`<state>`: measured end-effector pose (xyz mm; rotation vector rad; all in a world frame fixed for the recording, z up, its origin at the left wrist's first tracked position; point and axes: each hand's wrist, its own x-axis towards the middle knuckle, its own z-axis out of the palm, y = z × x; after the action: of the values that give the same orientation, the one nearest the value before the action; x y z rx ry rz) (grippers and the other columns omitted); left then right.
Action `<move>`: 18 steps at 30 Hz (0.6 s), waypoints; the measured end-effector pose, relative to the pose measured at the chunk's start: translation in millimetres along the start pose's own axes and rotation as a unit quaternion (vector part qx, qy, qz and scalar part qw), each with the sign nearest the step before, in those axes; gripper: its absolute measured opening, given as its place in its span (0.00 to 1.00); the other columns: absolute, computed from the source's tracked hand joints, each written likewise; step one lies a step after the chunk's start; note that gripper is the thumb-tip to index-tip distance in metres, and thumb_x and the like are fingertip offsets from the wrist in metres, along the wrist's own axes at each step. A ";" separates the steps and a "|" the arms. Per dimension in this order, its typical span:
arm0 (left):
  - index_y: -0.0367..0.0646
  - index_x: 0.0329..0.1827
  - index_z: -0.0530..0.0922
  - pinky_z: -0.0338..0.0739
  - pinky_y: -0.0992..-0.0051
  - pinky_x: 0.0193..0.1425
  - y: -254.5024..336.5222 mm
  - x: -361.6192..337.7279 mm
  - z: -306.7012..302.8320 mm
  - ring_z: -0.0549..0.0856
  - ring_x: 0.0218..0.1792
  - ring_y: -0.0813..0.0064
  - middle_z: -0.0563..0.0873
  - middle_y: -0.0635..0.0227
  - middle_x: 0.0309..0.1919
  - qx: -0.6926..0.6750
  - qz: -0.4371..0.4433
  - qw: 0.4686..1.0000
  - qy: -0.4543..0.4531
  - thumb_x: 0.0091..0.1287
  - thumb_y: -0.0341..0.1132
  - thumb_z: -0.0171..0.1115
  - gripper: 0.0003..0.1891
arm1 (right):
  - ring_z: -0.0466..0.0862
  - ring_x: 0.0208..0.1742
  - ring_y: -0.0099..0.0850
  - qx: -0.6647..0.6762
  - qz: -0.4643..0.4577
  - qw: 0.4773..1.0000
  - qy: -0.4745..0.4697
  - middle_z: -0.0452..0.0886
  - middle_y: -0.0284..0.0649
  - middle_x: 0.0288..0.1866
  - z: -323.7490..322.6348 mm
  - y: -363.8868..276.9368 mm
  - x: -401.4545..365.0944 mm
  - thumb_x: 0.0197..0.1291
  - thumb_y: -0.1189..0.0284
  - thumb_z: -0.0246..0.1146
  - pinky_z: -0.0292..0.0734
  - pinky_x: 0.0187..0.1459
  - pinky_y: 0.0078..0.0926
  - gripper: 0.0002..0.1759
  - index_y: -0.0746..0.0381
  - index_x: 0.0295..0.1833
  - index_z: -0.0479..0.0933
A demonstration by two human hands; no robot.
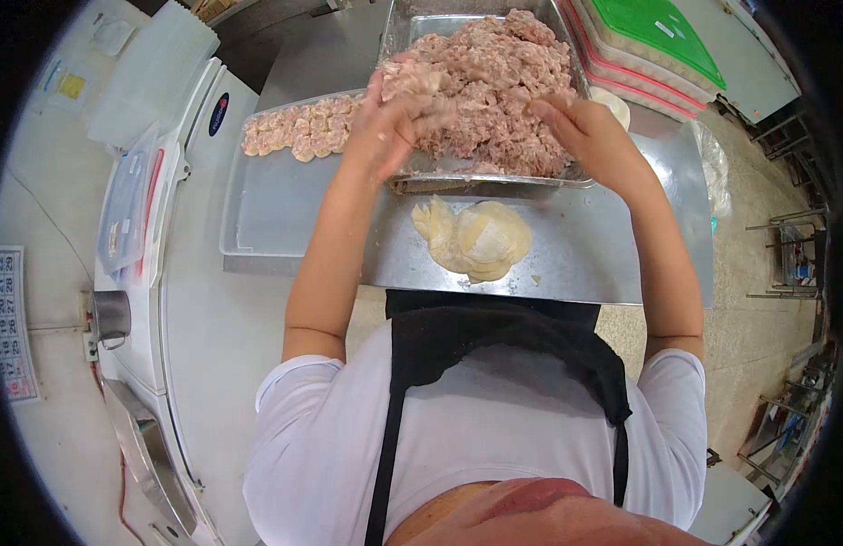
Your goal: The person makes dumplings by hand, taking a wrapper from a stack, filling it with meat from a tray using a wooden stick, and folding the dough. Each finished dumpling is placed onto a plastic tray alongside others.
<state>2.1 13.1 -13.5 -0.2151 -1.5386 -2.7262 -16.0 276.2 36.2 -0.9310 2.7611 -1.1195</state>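
My left hand (385, 127), blurred by motion, is raised at the left edge of a metal pan. Its fingers curl around a meat-filled dumpling wrapper (412, 82), smeared in the picture. My right hand (585, 136) hangs over the pan's right side with fingers bent together; whatever they grip is hidden. Ground meat (494, 91) is heaped in the metal pan (421, 25). In front of the pan, round pale dumpling wrappers (489, 237) lie in a loose stack on the steel table (585, 246). Rows of filled dumplings (303, 127) sit in a clear plastic tray (276, 214) at the left.
Stacked containers with a green lid (658, 36) and red rims stand at the back right. A pale round object (610, 105) is beside the pan, partly behind my right hand. A white freezer (203, 237) borders the table on the left. A plastic bag (711, 168) hangs at the right edge.
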 end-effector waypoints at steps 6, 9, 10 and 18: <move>0.40 0.51 0.81 0.80 0.75 0.52 20.6 3.2 4.7 0.83 0.51 0.76 0.86 0.68 0.45 0.444 0.194 0.867 -0.119 0.52 0.21 0.72 0.21 | 0.78 0.30 0.45 0.042 -0.037 0.997 -0.060 0.77 0.55 0.27 4.3 -9.4 -2.7 0.70 0.60 0.56 0.71 0.36 0.38 0.19 0.65 0.51 0.81; 0.44 0.43 0.84 0.78 0.76 0.46 30.5 10.6 -5.4 0.84 0.39 0.77 0.87 0.72 0.36 0.440 0.094 0.875 -0.179 0.52 0.29 0.75 0.15 | 0.79 0.29 0.42 0.027 0.067 0.985 -0.158 0.79 0.52 0.27 21.4 5.1 2.7 0.69 0.59 0.57 0.72 0.33 0.36 0.19 0.64 0.52 0.81; 0.44 0.43 0.84 0.78 0.76 0.46 29.8 12.7 -6.2 0.84 0.39 0.77 0.87 0.72 0.36 0.440 0.094 0.875 -0.180 0.52 0.29 0.75 0.15 | 0.79 0.29 0.42 0.026 0.068 0.985 -0.157 0.79 0.52 0.27 28.3 13.6 3.8 0.69 0.59 0.57 0.72 0.33 0.36 0.19 0.64 0.52 0.81; 0.43 0.44 0.83 0.77 0.76 0.49 -3.7 30.1 -32.3 0.85 0.42 0.77 0.88 0.69 0.40 0.365 -0.051 0.929 -0.029 0.54 0.35 0.75 0.16 | 0.84 0.35 0.43 -0.270 -0.096 0.953 0.097 0.83 0.46 0.38 9.7 7.8 16.3 0.66 0.60 0.60 0.78 0.34 0.40 0.14 0.56 0.50 0.81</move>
<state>-31.8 -10.5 -29.4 -0.2042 -2.4890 -2.0082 -31.3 265.8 27.1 -1.2111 3.2775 -0.4772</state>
